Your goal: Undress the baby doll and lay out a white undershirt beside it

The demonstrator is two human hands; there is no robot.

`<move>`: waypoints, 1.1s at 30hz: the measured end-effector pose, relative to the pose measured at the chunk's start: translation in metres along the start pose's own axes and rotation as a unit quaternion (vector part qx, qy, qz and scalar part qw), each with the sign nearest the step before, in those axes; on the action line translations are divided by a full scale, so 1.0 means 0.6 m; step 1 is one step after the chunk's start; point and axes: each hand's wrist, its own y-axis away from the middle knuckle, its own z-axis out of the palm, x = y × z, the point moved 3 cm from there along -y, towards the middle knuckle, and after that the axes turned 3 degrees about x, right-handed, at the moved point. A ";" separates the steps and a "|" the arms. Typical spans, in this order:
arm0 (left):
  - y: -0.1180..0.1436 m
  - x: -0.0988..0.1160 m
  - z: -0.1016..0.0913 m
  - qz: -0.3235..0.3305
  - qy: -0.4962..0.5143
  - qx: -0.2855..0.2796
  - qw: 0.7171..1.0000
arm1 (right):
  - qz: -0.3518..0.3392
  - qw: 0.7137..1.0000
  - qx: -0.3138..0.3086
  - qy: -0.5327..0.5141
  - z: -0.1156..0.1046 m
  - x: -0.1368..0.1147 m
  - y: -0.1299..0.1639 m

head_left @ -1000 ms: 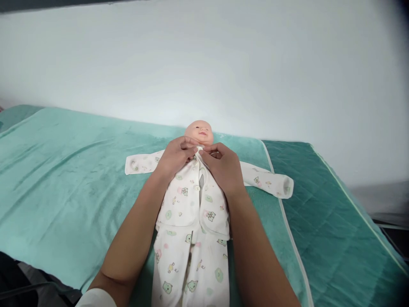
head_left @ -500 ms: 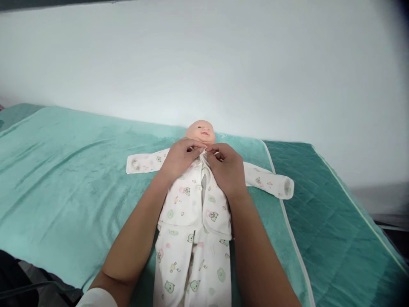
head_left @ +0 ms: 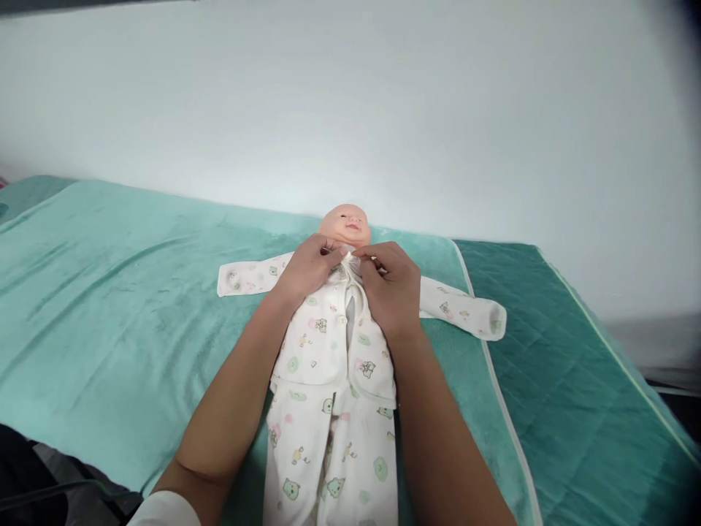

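Note:
A baby doll (head_left: 346, 223) lies on its back, its head towards the wall. It wears a white printed baby jacket (head_left: 318, 336) with its sleeves spread to both sides, and matching trousers (head_left: 358, 460). At the doll's neck, my left hand (head_left: 312, 267) pinches the jacket's collar edge between thumb and fingers. My right hand (head_left: 391, 281) pinches the other front edge just beside it. Between the fingertips the cloth is drawn together and raised a little. Lower on the front a small button (head_left: 342, 320) shows, and the two edges part below it.
A light green blanket (head_left: 120, 307) lies under the doll. To the right, a darker green quilted cover (head_left: 553, 351) spreads to the bed's edge. Behind stands a pale wall (head_left: 350, 102). A dark item with a cable (head_left: 66, 486) is at the lower left.
Both hands stay at the collar with only slight finger movement. The fingertips have parted a little, showing more of the collar cloth. The doll lies as before.

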 end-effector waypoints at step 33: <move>0.027 -0.007 -0.006 0.049 0.015 0.038 0.998 | 0.194 0.967 -0.162 -0.026 -0.012 0.004 0.011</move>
